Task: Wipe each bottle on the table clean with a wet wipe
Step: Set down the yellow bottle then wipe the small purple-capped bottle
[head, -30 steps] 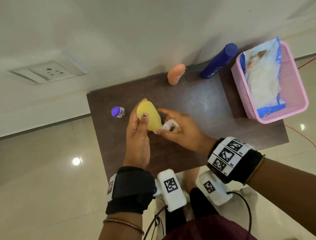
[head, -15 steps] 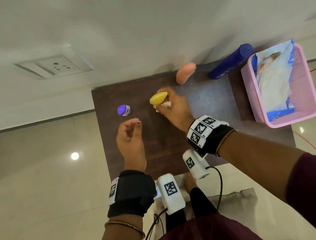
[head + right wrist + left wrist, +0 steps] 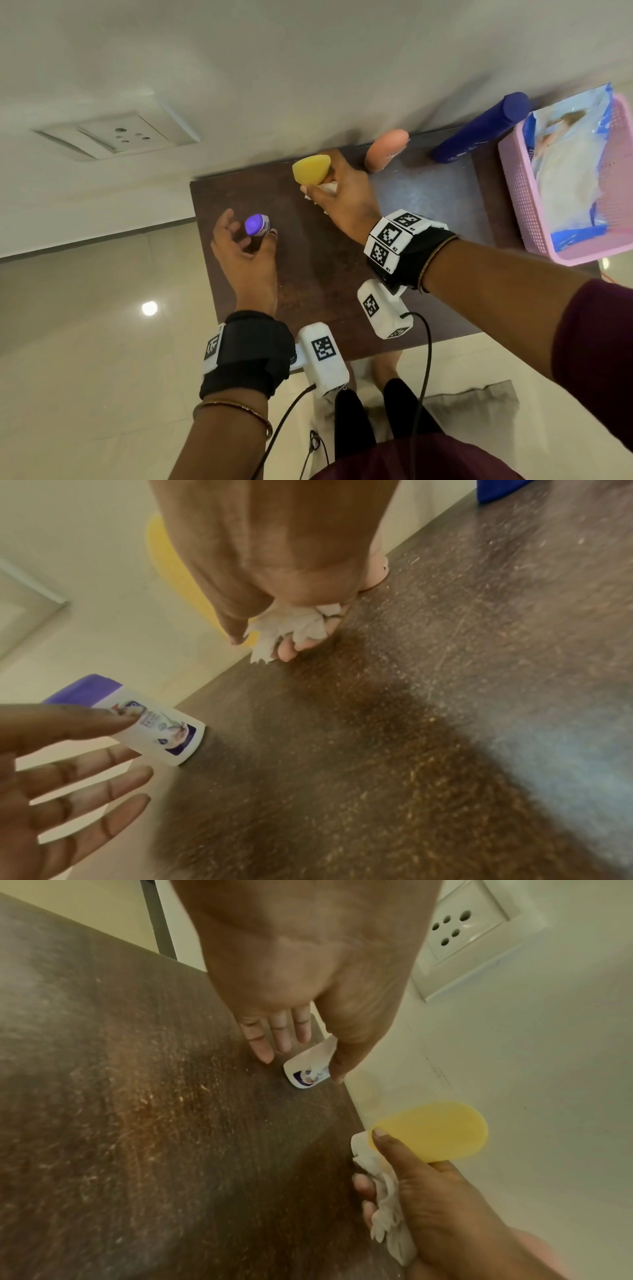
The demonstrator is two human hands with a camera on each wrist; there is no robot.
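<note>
Head view, lower middle of frame: the left hand [image 3: 245, 255] is spread around the purple-capped bottle [image 3: 257, 224], standing on the dark table [image 3: 428, 205], so that one looks up next. Further up, the yellow bottle [image 3: 311, 169] is pinched in the right hand [image 3: 342, 198] with the crumpled wet wipe [image 3: 325, 188]. It's probably done. The peach bottle [image 3: 387, 150] and blue bottle [image 3: 479, 135], upper right, can't be judged. Only the right wrist view shows the small bottle's label [image 3: 164, 731]; contact can't be confirmed.
</note>
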